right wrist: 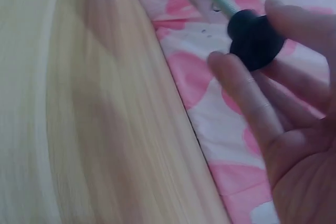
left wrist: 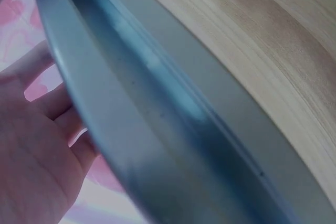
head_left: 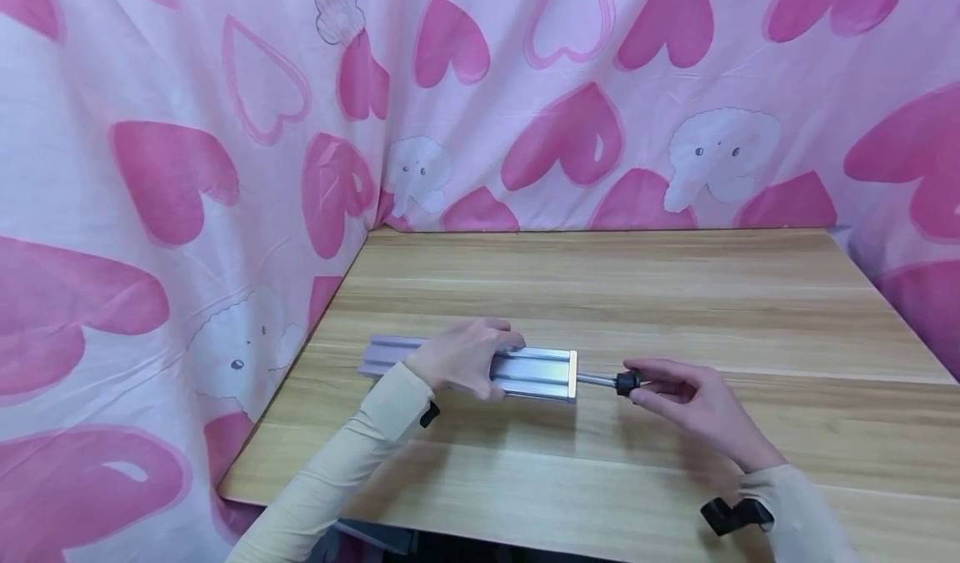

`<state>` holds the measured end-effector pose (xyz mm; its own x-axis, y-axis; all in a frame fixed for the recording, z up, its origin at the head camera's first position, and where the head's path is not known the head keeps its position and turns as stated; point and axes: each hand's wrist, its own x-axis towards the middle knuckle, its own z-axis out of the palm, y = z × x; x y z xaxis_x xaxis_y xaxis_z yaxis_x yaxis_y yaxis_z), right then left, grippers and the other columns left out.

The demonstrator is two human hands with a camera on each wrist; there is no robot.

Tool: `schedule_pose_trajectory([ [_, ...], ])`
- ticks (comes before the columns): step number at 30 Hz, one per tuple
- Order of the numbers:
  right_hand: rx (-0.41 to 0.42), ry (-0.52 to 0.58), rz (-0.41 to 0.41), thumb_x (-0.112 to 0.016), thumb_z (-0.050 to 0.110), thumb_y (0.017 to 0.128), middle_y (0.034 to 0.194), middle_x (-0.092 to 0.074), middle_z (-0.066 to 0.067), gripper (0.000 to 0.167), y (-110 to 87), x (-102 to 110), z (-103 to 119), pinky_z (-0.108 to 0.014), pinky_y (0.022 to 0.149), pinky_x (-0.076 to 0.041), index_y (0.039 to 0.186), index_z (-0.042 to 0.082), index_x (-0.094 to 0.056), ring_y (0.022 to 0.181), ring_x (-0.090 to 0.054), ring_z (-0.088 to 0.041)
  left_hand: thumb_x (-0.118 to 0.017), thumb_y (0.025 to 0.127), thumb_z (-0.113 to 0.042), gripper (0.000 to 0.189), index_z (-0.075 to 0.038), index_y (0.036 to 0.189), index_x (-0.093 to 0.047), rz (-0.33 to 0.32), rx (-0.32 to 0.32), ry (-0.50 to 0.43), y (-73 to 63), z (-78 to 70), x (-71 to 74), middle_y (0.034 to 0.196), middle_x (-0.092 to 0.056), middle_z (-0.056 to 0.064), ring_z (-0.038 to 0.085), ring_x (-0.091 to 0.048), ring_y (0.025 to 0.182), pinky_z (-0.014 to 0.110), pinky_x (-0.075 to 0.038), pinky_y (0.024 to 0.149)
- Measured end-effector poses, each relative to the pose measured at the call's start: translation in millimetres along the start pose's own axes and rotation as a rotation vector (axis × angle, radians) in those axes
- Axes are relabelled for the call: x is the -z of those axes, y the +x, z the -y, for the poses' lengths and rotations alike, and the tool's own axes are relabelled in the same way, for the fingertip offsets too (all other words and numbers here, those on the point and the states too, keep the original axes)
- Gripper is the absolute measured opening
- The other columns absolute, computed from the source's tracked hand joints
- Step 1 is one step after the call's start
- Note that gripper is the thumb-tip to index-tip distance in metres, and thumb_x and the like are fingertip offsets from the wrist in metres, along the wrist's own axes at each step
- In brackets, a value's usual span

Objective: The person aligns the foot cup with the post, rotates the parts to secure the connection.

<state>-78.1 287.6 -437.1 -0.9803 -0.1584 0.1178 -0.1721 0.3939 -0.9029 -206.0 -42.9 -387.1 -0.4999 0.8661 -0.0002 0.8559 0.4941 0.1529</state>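
My left hand (head_left: 467, 359) grips a silver slotted aluminium profile (head_left: 536, 373) from above, holding it sideways just over the table. The left wrist view shows the profile's long groove (left wrist: 157, 82) close up, with several fingers (left wrist: 44, 98) along its far side. From the profile's right end a metal rod (head_left: 596, 379) sticks out, threaded in the right wrist view. On the rod's outer end sits a round black foot (head_left: 627, 382). My right hand (head_left: 697, 404) pinches this foot between thumb and fingers, as the right wrist view confirms.
A wood-grain table (head_left: 675, 313) lies beneath both hands. Pink curtains (head_left: 480, 129) with hearts hang along the back and both sides. Each wrist carries a black strap piece (head_left: 737, 516). The table's front edge runs below the hands.
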Motion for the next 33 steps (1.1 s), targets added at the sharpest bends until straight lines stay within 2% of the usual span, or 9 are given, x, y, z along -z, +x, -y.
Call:
schedule_pose_trajectory([
  [7,-0.195,0.340,0.188,-0.062,0.019,0.100,0.115,-0.074,-0.015,0.047,8.9,6,-3,-0.030,0.090,-0.057,0.134,-0.013,-0.055,0.103,-0.074,-0.024,-0.084,0.069,-0.044,0.064,-0.017,0.124,-0.068,-0.005,-0.007,0.069,0.0,-2.5,0.0,0.109,-0.068,0.000,0.010,-0.058,0.088,0.027,-0.054,0.080],
  [11,-0.254,0.551,0.322,-0.051,0.014,0.105,0.115,-0.074,-0.017,0.034,12.6,10,-6,-0.033,0.093,-0.055,0.129,-0.010,-0.059,0.106,-0.073,-0.027,-0.084,0.068,-0.044,0.062,-0.018,0.123,-0.068,-0.006,-0.007,0.074,-0.9,-3.6,-0.5,0.104,-0.067,-0.001,0.010,-0.056,0.084,0.024,-0.051,0.075],
  [13,-0.282,0.593,0.350,-0.049,0.014,0.106,0.115,-0.073,-0.019,0.032,13.5,11,-6,-0.033,0.093,-0.055,0.127,-0.008,-0.060,0.106,-0.073,-0.027,-0.083,0.068,-0.044,0.062,-0.018,0.123,-0.068,-0.005,-0.003,0.069,-1.3,-3.8,-0.6,0.104,-0.067,-0.001,0.010,-0.056,0.084,0.024,-0.051,0.075],
  [15,-0.291,0.564,0.340,-0.048,0.018,0.107,0.117,-0.072,-0.021,0.038,13.4,10,-4,-0.033,0.093,-0.055,0.131,-0.011,-0.057,0.106,-0.073,-0.025,-0.084,0.069,-0.044,0.063,-0.017,0.124,-0.068,-0.006,0.000,0.058,-1.6,-3.3,-0.8,0.105,-0.067,-0.001,0.010,-0.056,0.085,0.024,-0.051,0.076],
  [17,-0.245,0.438,0.270,-0.049,0.022,0.107,0.122,-0.070,-0.022,0.044,11.8,8,-1,-0.029,0.093,-0.055,0.135,-0.012,-0.054,0.107,-0.072,-0.018,-0.084,0.068,-0.043,0.063,-0.017,0.124,-0.068,-0.007,0.000,0.049,-1.9,-2.3,-0.7,0.106,-0.067,0.000,0.010,-0.056,0.085,0.025,-0.052,0.076],
  [23,0.116,-0.042,-0.029,-0.072,0.012,0.093,0.136,-0.063,-0.021,0.051,2.7,-3,9,-0.015,0.092,-0.051,0.141,0.005,-0.057,0.112,-0.064,0.003,-0.082,0.068,-0.042,0.062,-0.017,0.124,-0.068,-0.007,0.016,0.001,-3.1,1.7,-0.1,0.107,-0.067,-0.001,0.010,-0.057,0.087,0.026,-0.052,0.077],
  [25,0.243,-0.082,-0.072,-0.079,0.002,0.083,0.137,-0.063,-0.021,0.063,1.7,-6,9,-0.018,0.094,-0.051,0.141,0.006,-0.057,0.115,-0.065,0.000,-0.082,0.069,-0.042,0.062,-0.018,0.124,-0.067,-0.007,0.030,-0.020,-3.6,3.1,-0.3,0.109,-0.067,-0.001,0.010,-0.057,0.088,0.026,-0.051,0.078],
  [28,0.354,-0.082,-0.093,-0.084,-0.007,0.073,0.138,-0.063,-0.016,0.071,1.6,-8,8,-0.022,0.094,-0.052,0.139,0.004,-0.060,0.120,-0.064,-0.004,-0.080,0.069,-0.044,0.063,-0.019,0.126,-0.067,0.000,0.045,-0.032,-3.8,4.4,-0.8,0.112,-0.067,-0.003,0.009,-0.057,0.090,0.026,-0.051,0.081],
  [33,0.348,-0.065,-0.093,-0.084,-0.006,0.073,0.135,-0.067,-0.008,0.062,1.5,-8,7,-0.021,0.091,-0.053,0.132,0.004,-0.066,0.118,-0.065,-0.002,-0.079,0.068,-0.044,0.063,-0.020,0.126,-0.067,0.002,0.045,-0.050,-3.4,4.2,-1.3,0.115,-0.068,-0.004,0.009,-0.057,0.093,0.027,-0.052,0.084],
])
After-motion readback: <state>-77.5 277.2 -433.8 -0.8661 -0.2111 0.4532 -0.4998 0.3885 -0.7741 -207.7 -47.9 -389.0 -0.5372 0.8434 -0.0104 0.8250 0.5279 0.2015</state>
